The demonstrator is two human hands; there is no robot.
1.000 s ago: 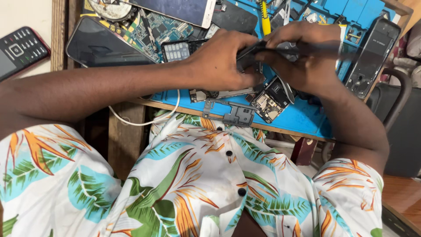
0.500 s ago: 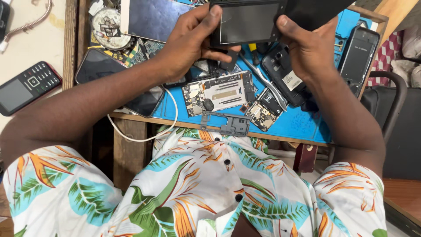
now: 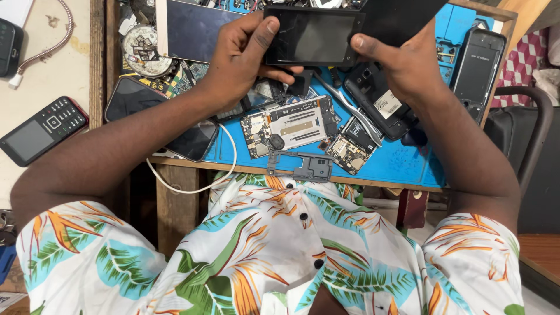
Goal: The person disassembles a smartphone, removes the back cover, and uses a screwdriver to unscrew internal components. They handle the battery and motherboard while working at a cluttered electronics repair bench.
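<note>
Both of my hands hold a small black phone [image 3: 312, 36] with a dark screen above the blue work mat [image 3: 402, 166]. My left hand [image 3: 239, 55] grips its left end, thumb on the screen's edge. My right hand [image 3: 396, 67] grips its right end, thumb on the front, and seems to hold a flat black panel [image 3: 402, 17] behind it. Below the phone lie an opened phone frame with circuit board [image 3: 291, 125], a smaller circuit board [image 3: 347, 153] and a grey metal bracket [image 3: 303, 166].
A black phone back [image 3: 382, 108] and a tall black phone [image 3: 478, 61] lie at the right. A dark smartphone [image 3: 169, 122], a white cable [image 3: 192, 186] and a large screen panel [image 3: 201, 29] lie left. A keypad phone [image 3: 41, 131] rests on the beige counter. A chair [image 3: 534, 134] stands right.
My hands left the parts on the mat and lifted the small black phone up into view. The opened frame and boards now lie uncovered below.
</note>
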